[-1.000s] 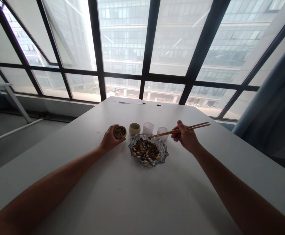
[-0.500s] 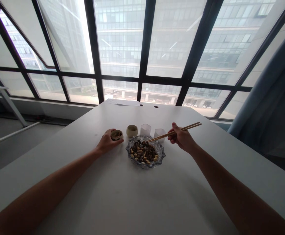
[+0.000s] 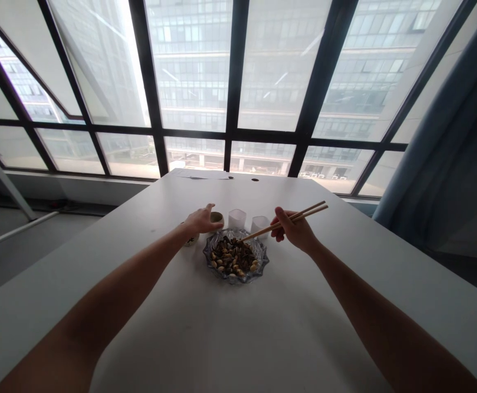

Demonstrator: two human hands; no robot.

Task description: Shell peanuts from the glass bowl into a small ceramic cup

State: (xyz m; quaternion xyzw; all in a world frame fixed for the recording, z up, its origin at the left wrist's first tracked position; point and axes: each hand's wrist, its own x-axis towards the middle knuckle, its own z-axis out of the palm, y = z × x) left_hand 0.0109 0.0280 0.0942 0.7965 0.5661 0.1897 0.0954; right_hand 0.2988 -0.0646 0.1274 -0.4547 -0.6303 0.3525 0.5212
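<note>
My left hand (image 3: 201, 219) is at a small beige cup (image 3: 217, 219), thumb and fingers spread apart about its left side; whether they touch it I cannot tell. Partly hidden under that wrist stands a second small cup (image 3: 192, 239) with dark marks. My right hand (image 3: 291, 228) grips a pair of wooden chopsticks (image 3: 310, 209), whose tips reach down into the glass bowl (image 3: 264, 264). Inside the bowl lie dark sunflower seeds (image 3: 244, 254) and pale nuts in shells, probably pistachios (image 3: 221, 268).
Two frosted white cups (image 3: 237, 218) stand behind the bowl, the right one (image 3: 260, 222) partly behind the chopsticks. Papers (image 3: 205, 174) lie at the far end of the white table (image 3: 238, 333). Windows rise beyond, and a blue curtain (image 3: 439, 158) hangs at the right.
My left hand has let go of the cup holding some food and moved right to the other beige cup. The chopstick tips stay in the bowl. The whole view has shifted slightly.
</note>
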